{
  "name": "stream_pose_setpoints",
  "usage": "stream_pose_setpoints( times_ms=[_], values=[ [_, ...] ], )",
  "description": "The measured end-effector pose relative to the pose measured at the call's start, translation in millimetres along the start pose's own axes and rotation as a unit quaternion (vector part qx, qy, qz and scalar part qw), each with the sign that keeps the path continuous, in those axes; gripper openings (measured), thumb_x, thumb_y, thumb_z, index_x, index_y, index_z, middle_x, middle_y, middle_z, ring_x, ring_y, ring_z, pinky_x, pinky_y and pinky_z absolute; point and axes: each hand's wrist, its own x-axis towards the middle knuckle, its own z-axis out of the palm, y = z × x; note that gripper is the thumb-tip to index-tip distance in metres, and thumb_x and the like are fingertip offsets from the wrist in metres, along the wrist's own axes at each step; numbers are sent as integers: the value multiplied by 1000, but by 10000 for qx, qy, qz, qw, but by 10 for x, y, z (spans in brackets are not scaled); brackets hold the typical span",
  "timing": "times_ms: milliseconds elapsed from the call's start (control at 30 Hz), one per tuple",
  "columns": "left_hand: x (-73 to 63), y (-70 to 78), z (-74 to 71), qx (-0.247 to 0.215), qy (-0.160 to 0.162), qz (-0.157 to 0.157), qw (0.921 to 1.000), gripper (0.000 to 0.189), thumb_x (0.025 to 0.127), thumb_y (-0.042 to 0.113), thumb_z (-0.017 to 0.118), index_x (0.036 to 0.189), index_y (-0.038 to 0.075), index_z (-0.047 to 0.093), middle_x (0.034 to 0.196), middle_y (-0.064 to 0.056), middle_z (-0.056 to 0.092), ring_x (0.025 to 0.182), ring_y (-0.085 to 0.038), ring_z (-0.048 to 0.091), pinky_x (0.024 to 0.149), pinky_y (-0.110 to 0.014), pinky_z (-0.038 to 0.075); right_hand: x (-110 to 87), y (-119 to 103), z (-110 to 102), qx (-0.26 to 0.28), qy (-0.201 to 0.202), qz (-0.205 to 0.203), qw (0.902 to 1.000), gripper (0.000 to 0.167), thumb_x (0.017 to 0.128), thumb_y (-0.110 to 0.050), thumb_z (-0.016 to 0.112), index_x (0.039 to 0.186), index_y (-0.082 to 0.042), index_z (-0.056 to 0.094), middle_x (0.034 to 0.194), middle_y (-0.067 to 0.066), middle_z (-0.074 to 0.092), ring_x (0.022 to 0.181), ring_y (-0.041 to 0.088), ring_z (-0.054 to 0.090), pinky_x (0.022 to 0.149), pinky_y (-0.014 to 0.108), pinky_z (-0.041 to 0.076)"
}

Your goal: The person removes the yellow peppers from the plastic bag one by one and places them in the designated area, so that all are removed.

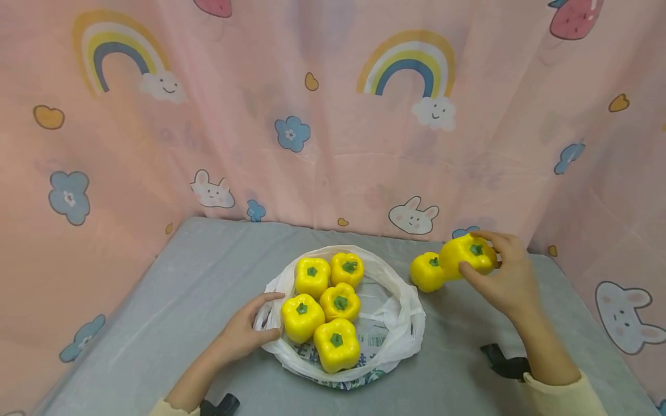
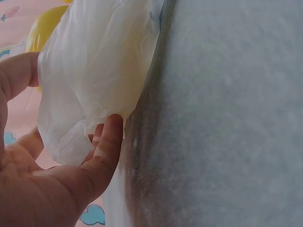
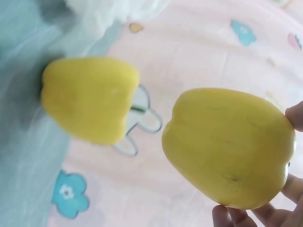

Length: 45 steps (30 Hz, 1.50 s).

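Note:
A white plastic bag (image 1: 411, 341) stands on the table with its mouth spread wide and its rim rolled outward. Inside it, toward the left, several yellow bell peppers sit stems up, one of them a front pepper (image 1: 336, 345). My left hand (image 1: 250, 326) holds the bag's left rim; in the left wrist view its fingers (image 2: 106, 149) lie against the white plastic (image 2: 94, 71). Right of the bag, my right hand (image 1: 504, 277) grips a yellow bell pepper (image 1: 463, 257), raised off the table. Another yellow bell pepper (image 1: 426, 273) rests on the table just left of it.
Grey cloth (image 1: 208, 260) covers the table. Pink printed curtain (image 1: 333, 173) hangs behind it and along both sides. Black wrist mounts (image 1: 507, 364) show near both forearms.

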Motion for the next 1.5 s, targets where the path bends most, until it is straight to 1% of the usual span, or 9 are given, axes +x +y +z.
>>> stream_pose_setpoints(
  times_ms=[67, 133, 267, 367, 567, 867, 1033, 1167, 1500],
  values=[
    [6, -6, -2, 27, 14, 20, 10000, 62, 75, 20, 76, 132, 31, 54, 148, -11, 46, 139, -38, 38, 109, -66, 29, 4, 75, -21, -89, 85, 46, 9999, 52, 73, -16, 77, 121, -3, 62, 121, 24, 54, 102, 39, 49, 73, 33, 44],
    [15, -15, -2, 49, 27, 48, 10000, 62, 75, 20, 76, 132, 32, 54, 148, -11, 46, 139, -37, 38, 109, -65, 29, 8, 153, -30, -186, 169, 99, 9996, 53, 73, -16, 77, 121, -3, 62, 120, 24, 56, 103, 39, 49, 72, 35, 44],
    [30, -31, -3, 45, 38, 89, 9999, 62, 75, 19, 76, 131, 32, 54, 147, -10, 46, 138, -36, 39, 110, -64, 29, 9, 281, -33, -326, 159, 293, 9989, 53, 74, -17, 76, 122, 0, 61, 121, 27, 54, 106, 44, 47, 78, 56, 46],
    [27, -32, -8, 50, 32, 114, 9999, 62, 75, 20, 75, 131, 32, 54, 147, -10, 46, 138, -36, 39, 110, -64, 29, 9, 347, -22, -415, 78, 445, 9981, 54, 75, -18, 75, 123, 1, 59, 122, 29, 52, 107, 46, 46, 81, 63, 45],
    [24, -30, -10, 12, 42, 128, 9999, 62, 74, 18, 75, 131, 31, 54, 148, -11, 46, 139, -37, 39, 110, -65, 28, 11, 463, 33, -577, -154, 680, 9959, 54, 78, -22, 74, 125, 1, 58, 125, 31, 50, 107, 48, 45, 83, 64, 45],
    [12, -18, -3, -44, 15, 24, 10000, 63, 74, 19, 76, 132, 31, 54, 148, -11, 46, 139, -37, 38, 109, -65, 28, 11, 672, 167, -526, -554, 938, 9927, 54, 82, -29, 72, 126, -1, 56, 128, 32, 47, 111, 50, 43, 87, 67, 40],
    [13, -19, 7, -35, 25, -76, 10000, 62, 74, 19, 76, 131, 32, 54, 148, -10, 45, 139, -37, 38, 109, -66, 29, 10, 760, 258, -540, -788, 1103, 9893, 58, 84, -32, 70, 129, 0, 54, 129, 34, 46, 112, 50, 42, 89, 67, 40],
    [12, -23, 10, -25, 43, -75, 10000, 63, 74, 19, 77, 131, 32, 54, 148, -10, 45, 139, -37, 38, 109, -65, 29, 16, 797, 326, -673, -973, 1242, 9852, 62, 85, -36, 69, 130, 1, 51, 127, 34, 46, 109, 50, 43, 89, 68, 41],
    [6, -22, 8, -46, 69, -28, 10000, 62, 74, 17, 76, 131, 31, 55, 147, -11, 46, 138, -37, 39, 109, -65, 29, -11, 860, 415, -730, -1143, 1227, 9831, 64, 85, -38, 69, 129, 4, 50, 127, 37, 45, 108, 51, 44, 89, 68, 41]
  ],
)
